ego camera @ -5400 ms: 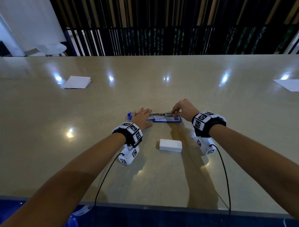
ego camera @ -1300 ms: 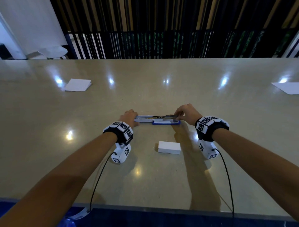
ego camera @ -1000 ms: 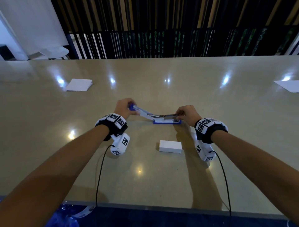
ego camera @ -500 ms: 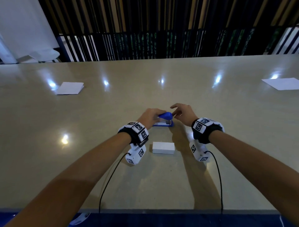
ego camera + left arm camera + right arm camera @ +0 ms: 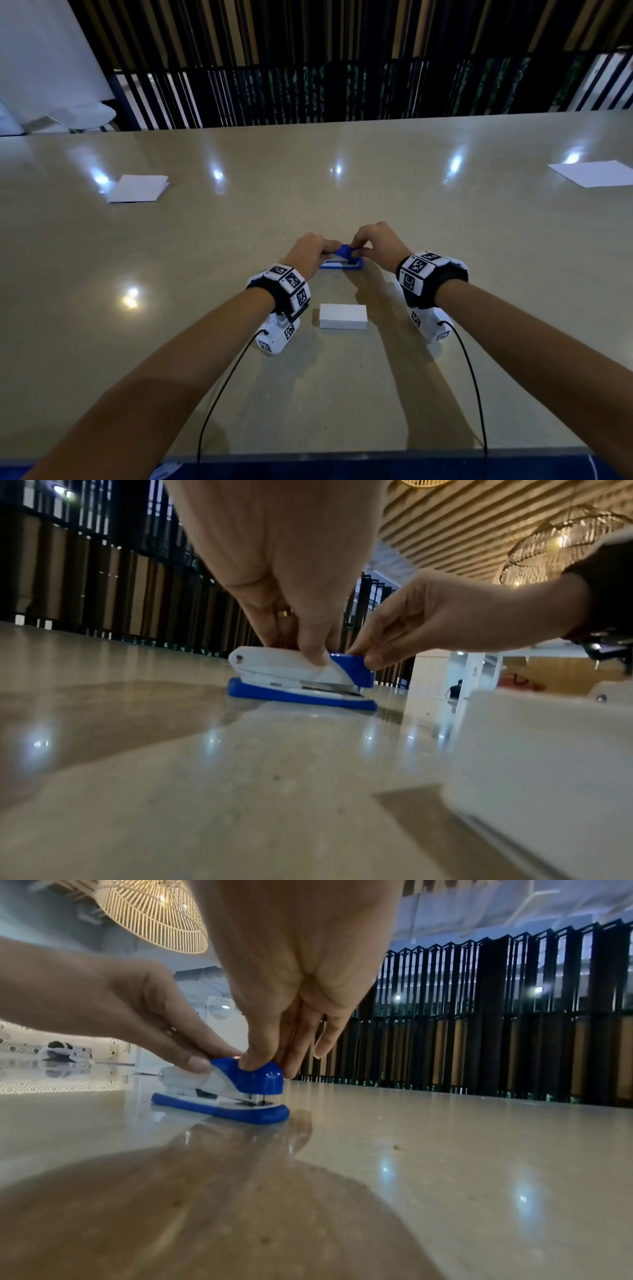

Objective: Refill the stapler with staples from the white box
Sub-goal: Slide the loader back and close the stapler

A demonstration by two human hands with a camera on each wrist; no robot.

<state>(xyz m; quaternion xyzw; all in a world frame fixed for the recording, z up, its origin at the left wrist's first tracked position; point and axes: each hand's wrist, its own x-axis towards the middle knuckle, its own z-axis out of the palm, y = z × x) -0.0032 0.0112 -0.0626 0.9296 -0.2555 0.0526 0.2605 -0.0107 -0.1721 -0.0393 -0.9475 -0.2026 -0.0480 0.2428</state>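
The blue and white stapler stands folded down on its base on the table. My left hand grips the white rear half of its top between thumb and fingers. My right hand pinches the blue front cap; the same hand shows in the left wrist view. The closed white box lies flat between my wrists, nearer to me than the stapler. No staples show.
A beige glossy table stretches wide. Folded white paper lies far left, another white sheet far right. Black cables run from both wrist cameras over the near edge. A dark slatted wall stands behind the table.
The stapler lay opened flat, then my left hand swung its top arm up and over onto the base. Now the top is folded down and both hands hold it.
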